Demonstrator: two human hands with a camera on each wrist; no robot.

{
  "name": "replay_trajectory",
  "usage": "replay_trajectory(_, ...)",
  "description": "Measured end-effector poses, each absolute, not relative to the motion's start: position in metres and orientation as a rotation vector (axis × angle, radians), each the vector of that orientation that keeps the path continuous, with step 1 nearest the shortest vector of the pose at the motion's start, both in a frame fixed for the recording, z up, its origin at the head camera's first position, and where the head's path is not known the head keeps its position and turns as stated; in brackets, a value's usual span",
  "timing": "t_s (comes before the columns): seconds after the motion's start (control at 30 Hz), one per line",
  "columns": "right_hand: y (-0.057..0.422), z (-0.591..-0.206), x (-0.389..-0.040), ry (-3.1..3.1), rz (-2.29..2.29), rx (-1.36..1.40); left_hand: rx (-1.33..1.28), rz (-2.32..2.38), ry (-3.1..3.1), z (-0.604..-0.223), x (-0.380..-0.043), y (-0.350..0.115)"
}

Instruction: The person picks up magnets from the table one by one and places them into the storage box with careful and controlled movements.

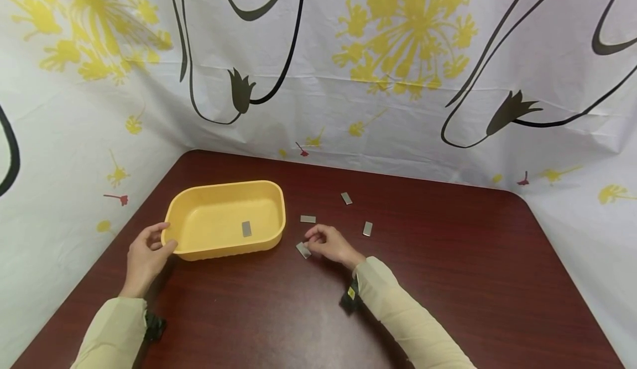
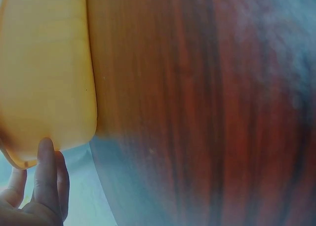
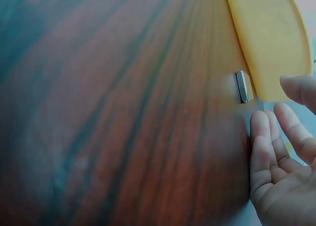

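Observation:
At the left of the table stands a yellow plastic bin [image 1: 204, 192], with one small grey rectangular piece [image 1: 246, 229] lying inside. My left hand [image 1: 144, 261] holds the bin's near-left corner, thumb and fingers at the rim; the left wrist view shows fingers [image 2: 46, 174] against the outer wall. Just right of the bin is my right hand [image 1: 330, 244], fingertips over the edge of a grey piece [image 1: 302, 250]. In the right wrist view, thumb and fingers [image 3: 291, 127] are apart, and a grey piece [image 3: 241, 87] with a shiny edge sits on the table beyond them.
More flat grey pieces lie on the dark red-brown table [image 1: 448, 269]: one beside the bin [image 1: 308, 219], one farther back [image 1: 346, 198], one to the right [image 1: 367, 229]. A white patterned cloth [image 1: 318, 65] hangs behind and along the sides.

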State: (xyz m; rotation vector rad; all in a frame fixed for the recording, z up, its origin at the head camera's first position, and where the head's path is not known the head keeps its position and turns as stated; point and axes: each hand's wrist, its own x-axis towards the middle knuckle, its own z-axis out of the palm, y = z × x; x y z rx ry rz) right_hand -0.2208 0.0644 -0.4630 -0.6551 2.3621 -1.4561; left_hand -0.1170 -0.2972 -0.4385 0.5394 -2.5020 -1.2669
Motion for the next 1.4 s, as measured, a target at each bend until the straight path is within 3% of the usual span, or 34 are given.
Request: replay_trajectory(1.4,0.0657,-0.4636,-0.2271,2.307,-1.225,-0.813,0.532,-1.306,-2.475,-0.4377,-0.1183,-0.2954)
